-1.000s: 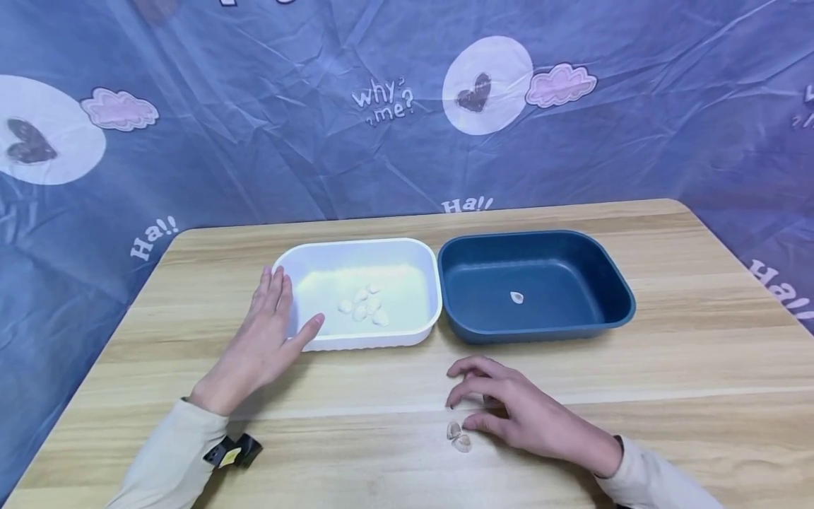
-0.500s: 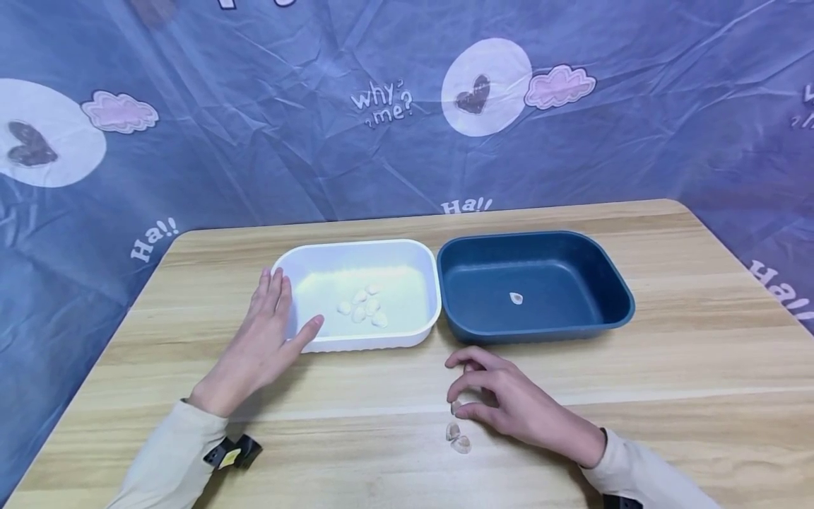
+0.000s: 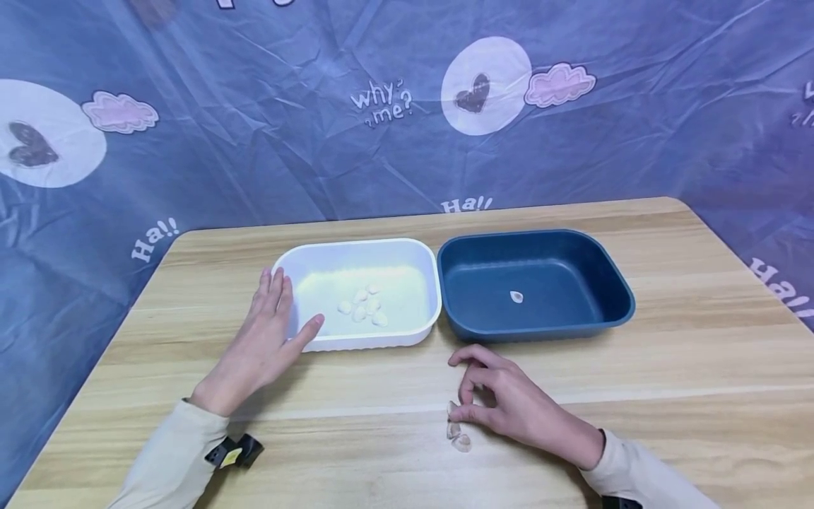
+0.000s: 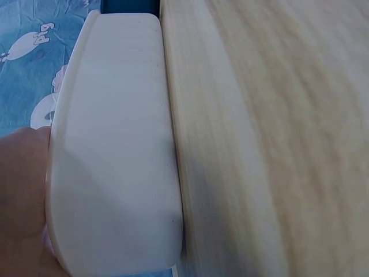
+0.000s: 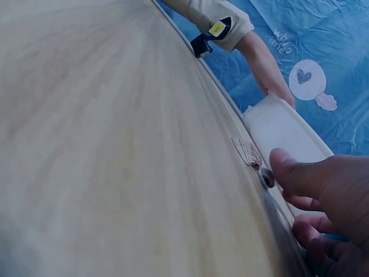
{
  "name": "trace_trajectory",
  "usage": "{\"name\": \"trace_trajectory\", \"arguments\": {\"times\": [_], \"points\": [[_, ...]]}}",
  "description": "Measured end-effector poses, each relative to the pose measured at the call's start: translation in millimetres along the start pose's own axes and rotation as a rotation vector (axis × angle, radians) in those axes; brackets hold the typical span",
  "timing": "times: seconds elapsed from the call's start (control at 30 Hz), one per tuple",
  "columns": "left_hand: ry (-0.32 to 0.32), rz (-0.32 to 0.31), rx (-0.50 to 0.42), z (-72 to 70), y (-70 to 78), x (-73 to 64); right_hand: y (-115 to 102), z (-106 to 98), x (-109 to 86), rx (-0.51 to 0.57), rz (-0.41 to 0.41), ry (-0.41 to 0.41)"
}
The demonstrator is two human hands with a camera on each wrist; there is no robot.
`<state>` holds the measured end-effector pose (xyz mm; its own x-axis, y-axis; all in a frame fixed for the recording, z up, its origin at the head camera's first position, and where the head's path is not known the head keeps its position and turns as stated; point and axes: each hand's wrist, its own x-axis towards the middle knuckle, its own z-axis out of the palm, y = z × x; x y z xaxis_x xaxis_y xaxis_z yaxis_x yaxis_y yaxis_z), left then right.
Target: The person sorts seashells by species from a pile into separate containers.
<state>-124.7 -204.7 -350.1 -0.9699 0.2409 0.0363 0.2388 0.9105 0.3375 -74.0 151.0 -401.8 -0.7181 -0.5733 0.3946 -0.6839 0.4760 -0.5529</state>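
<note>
My left hand (image 3: 257, 339) rests with straight fingers on the left side of a white plastic basin (image 3: 425, 335), thumb over its near rim. Several pale seashells (image 3: 360, 311) lie inside that basin. To its right, a dark blue basin (image 3: 540, 332) holds one small seashell (image 3: 516, 297). In front of it, my right hand (image 3: 511, 403) is low over the table with bent fingers. Its thumb tip is at a seashell (image 3: 451, 407), partly covering it; whether the fingers pinch it cannot be told. Two more seashells (image 3: 461, 442) lie just nearer, close together.
Both basins stand side by side on a light wooden table (image 3: 356, 438). A blue printed cloth (image 3: 286, 141) hangs behind it. A small black device (image 3: 234, 452) is worn at the left wrist.
My right hand has shifted slightly away from me and to the left, and its index finger has bent down toward the thumb. My left hand and both basins keep their places.
</note>
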Motion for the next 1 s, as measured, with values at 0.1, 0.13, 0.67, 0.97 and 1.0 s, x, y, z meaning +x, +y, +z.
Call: {"name": "trace_trajectory", "arguments": {"times": [0.1, 0.13, 0.67, 0.97, 1.0], "points": [[0.000, 0.002, 0.002, 0.1, 0.5, 0.0, -0.5, -2.1, -0.4, 0.028, 0.000, -0.019], [0.000, 0.003, 0.003, 0.1, 0.6, 0.0, -0.2, -3.3, -0.6, 0.038, -0.005, -0.032], [-0.003, -0.003, 0.010, -1.0, -0.6, -0.8, -3.0, -2.0, 1.4, 0.017, -0.058, -0.105], [-0.004, 0.001, 0.006, 0.2, 0.4, 0.1, -6.4, 4.5, 3.7, 0.021, -0.068, -0.101], [-0.005, -0.001, 0.008, 0.1, 0.5, 0.4, -6.6, 5.1, 3.5, 0.024, -0.060, -0.096]]}}
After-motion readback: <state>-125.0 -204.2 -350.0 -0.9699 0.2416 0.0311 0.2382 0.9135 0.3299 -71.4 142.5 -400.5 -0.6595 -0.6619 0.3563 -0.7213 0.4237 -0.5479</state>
